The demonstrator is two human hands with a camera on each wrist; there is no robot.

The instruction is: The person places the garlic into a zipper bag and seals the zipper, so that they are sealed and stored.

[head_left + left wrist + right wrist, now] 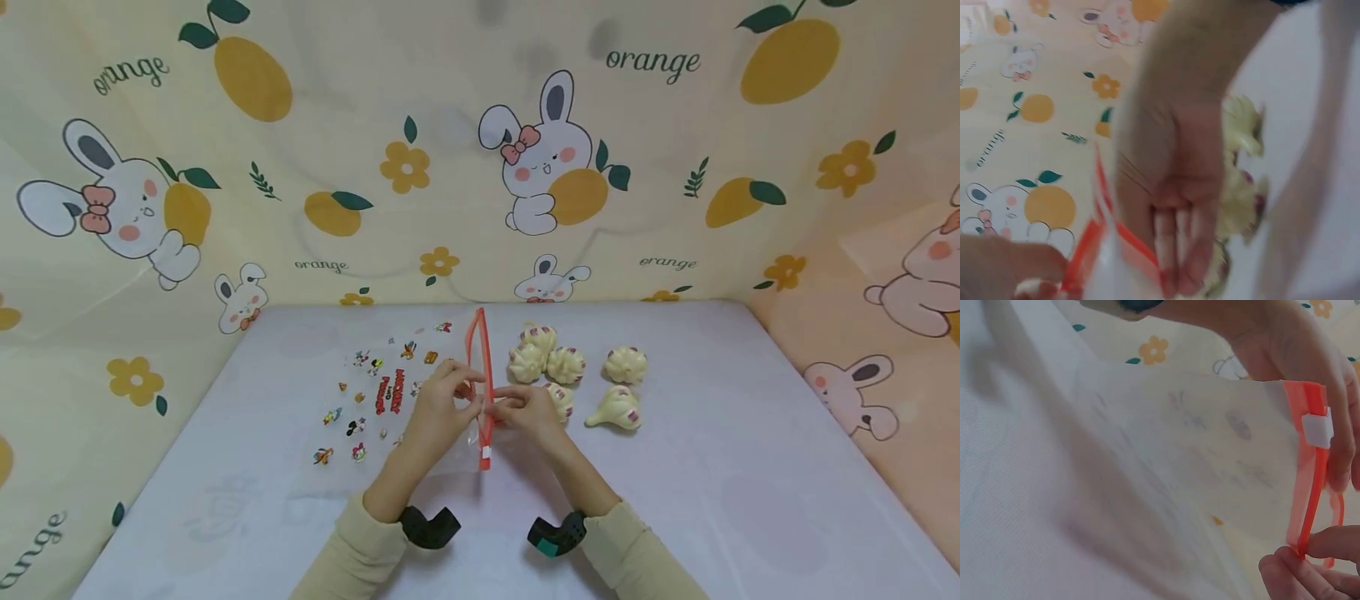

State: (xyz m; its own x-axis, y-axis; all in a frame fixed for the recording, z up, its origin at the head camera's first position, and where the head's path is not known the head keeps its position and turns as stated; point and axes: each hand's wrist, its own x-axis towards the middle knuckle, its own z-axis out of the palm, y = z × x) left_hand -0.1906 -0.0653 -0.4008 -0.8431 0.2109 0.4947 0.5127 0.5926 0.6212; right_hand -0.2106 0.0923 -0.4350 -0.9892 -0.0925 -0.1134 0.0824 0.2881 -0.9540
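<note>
A clear slider zip bag [341,433] with cartoon prints and a red zip strip lies to the left, its red mouth raised and partly parted. At the mouth, my left hand [442,408] pinches one side of the strip between thumb and fingers. My right hand [531,414] pinches the opposite side, its fingertips on the red edge in the right wrist view. The white slider [1318,429] sits near the strip's near end. Several pale garlic bulbs [566,365] with purplish patches lie just right of the bag, one partly hidden behind my right hand.
A white cloth [750,467] covers the table. Behind and at both sides hangs a cream curtain [450,200] printed with rabbits and oranges. Black wrist devices [431,528] are worn at both cuffs.
</note>
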